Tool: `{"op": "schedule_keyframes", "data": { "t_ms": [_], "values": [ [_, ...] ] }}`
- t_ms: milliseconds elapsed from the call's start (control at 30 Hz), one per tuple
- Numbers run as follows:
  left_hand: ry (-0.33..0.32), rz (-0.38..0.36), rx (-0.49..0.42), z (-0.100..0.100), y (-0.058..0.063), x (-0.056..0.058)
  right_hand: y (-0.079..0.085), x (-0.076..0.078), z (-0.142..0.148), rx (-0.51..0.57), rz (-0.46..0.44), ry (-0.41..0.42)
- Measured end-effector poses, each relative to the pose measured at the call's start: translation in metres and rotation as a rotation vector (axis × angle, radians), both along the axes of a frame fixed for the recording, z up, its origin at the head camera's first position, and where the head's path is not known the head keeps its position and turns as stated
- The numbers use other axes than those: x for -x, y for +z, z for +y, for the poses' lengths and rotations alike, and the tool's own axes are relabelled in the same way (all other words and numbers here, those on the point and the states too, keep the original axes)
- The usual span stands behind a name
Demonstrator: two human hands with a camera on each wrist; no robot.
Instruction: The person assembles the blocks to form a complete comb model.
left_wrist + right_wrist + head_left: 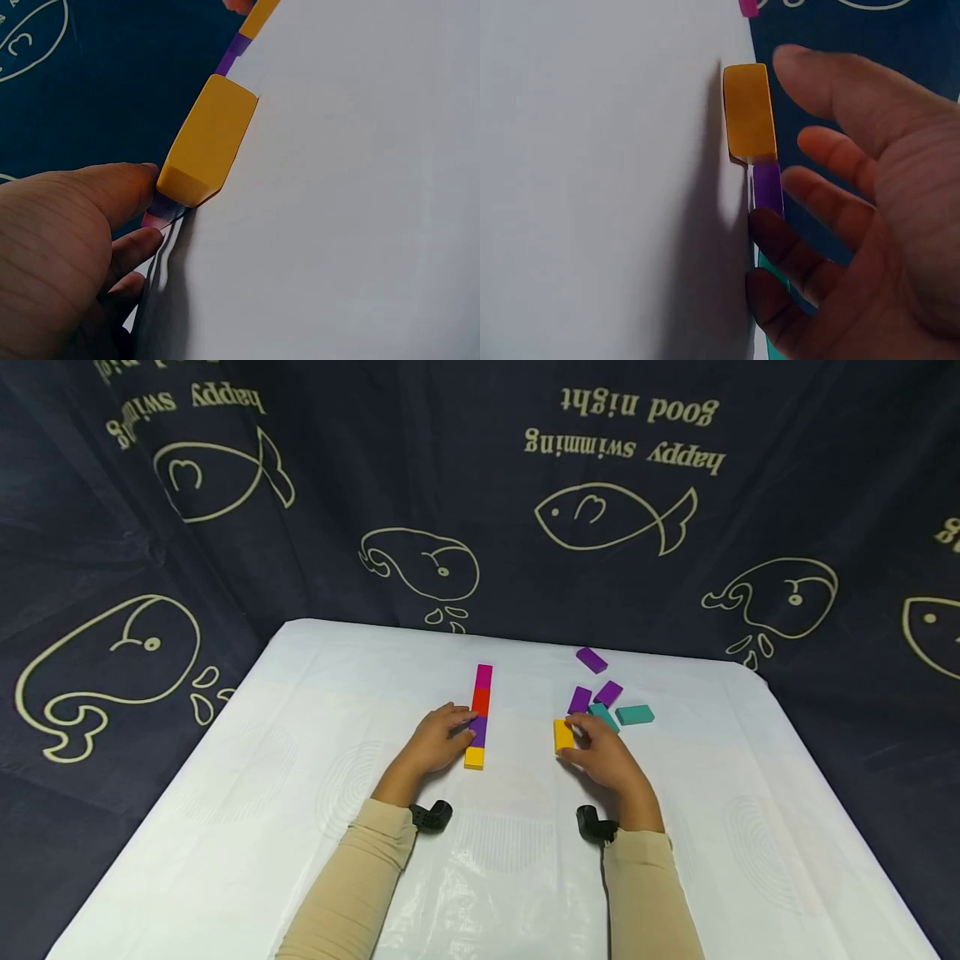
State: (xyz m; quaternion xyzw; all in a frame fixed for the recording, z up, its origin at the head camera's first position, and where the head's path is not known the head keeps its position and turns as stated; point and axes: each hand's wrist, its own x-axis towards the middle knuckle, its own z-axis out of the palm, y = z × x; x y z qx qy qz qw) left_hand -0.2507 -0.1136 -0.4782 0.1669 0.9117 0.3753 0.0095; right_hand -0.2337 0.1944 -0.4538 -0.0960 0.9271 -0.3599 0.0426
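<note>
A straight row of blocks stands on the white table, with a magenta block (483,676) farthest, then a red block (481,702), a purple block (478,732) and a yellow block (474,758) nearest. My left hand (435,742) lies along the row's left side, thumb and fingertips at the purple block; in the left wrist view the thumb (127,187) is beside the row's near end. To the right, my right hand (606,755) is spread around a separate yellow block (563,737). The right wrist view shows a gap between the thumb (806,75) and that yellow block (750,112).
Behind the right hand lie several loose blocks: a purple block (592,660) farthest back, two more purple ones, a teal block (635,715) and another teal block (604,717) partly behind the fingers. A dark cloth (495,460) with fish drawings hangs beyond the table.
</note>
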Motion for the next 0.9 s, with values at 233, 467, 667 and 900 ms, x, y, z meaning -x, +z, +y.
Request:
{"op": "schedule_keyframes", "data": {
  "t_ms": [233, 467, 667, 900],
  "values": [
    [0.0, 0.001, 0.0, 0.0004, 0.0019, -0.0008, -0.0024, 0.0002, -0.0003, 0.009, 0.011, 0.031],
    [0.005, -0.009, 0.002, 0.0007, 0.0024, -0.0026, -0.0036, 0.0002, 0.0011, -0.034, 0.002, 0.055],
    [0.007, -0.012, -0.011, 0.0013, 0.003, -0.0027, -0.0021, -0.002, 0.0015, -0.001, 0.006, 0.05],
    [-0.028, -0.06, -0.095, -0.0043, 0.0069, -0.0025, -0.0033, -0.0001, 0.001, 0.129, 0.012, 0.046]
  ]
}}
